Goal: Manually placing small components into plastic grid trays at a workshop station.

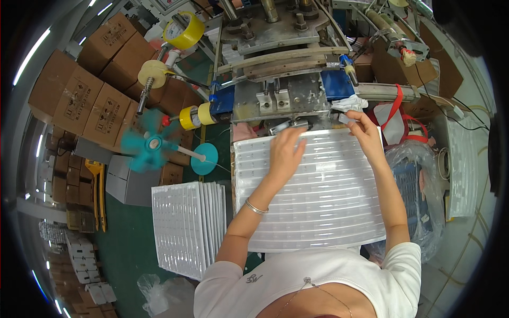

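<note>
My right hand [366, 139] is closed in a pinch on a small clear plastic piece [345, 118] above the far right corner of a tray. That white tray [323, 201], lined with long ridged rows under a glossy surface, lies in front of me. My left hand [287, 153] hovers over its far edge, thumb apart from the bent fingers, with no object visible in it. Just beyond those fingertips is a shiny metal part [286, 126], partly hidden. Behind stands a metal press machine [281, 98] with two small bolted blocks on its bed.
Similar trays [180, 225] stand stacked at the left. A teal fan [154, 142], yellow tape rolls [184, 31] and cardboard boxes [77, 106] are farther left. To the right are a crumpled white cloth [350, 103], a red-strapped bag [389, 119] and a plastic-wrapped blue crate [405, 185].
</note>
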Demonstrator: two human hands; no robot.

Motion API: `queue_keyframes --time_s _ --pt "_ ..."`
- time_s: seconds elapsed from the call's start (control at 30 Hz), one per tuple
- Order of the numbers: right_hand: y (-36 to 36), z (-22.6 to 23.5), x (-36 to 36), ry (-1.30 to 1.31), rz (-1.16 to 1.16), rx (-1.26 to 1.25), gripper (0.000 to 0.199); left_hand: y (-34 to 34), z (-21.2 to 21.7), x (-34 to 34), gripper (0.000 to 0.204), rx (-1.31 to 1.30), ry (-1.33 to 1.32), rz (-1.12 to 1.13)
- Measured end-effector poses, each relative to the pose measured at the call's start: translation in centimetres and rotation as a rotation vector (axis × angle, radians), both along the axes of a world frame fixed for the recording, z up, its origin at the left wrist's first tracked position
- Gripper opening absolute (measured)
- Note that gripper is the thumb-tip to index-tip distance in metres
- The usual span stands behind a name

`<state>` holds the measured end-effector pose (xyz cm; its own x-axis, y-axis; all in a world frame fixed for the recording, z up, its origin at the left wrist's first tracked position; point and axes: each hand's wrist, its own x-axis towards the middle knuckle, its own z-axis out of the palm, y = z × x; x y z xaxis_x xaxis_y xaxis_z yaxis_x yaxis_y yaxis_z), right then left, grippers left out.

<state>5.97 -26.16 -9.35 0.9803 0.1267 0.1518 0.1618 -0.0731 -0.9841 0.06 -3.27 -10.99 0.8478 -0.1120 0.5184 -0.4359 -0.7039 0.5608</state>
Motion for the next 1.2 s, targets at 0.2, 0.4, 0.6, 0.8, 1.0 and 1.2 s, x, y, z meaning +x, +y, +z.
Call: queue_keyframes --time_s 0.2,0.4,0.6,0.8,1.0,1.2 --pt "0.9 1.3 1.1 -0.324 -0.049 -0.149 0.031 1.0 4.6 5.8 0.033 0.162 -0.31 0.401" --pt "6.1 3.9 2.7 -0.54 -0.099 -0.267 0.029 0.5 6.8 10.2 0.028 0.448 -0.336 0.362" --pt "10.0 5.6 5.8 -0.923 -0.248 -0.569 0.024 0.0 6.9 4.4 0.023 0.207 -0.297 0.315" --pt "10.5 4.6 7.9 -0.875 -0.314 -0.78 0.023 0.4 5.7 0.6 0.023 0.027 -0.175 0.229" --pt "8.7 3.6 6.5 -0.765 -0.303 -0.586 0.038 0.2 5.3 -0.1 0.023 -0.058 -0.124 0.172" --pt "4.1 3.1 1.4 -0.456 -0.119 -0.41 0.025 0.5 5.1 -0.7 0.025 -0.237 0.05 0.158"
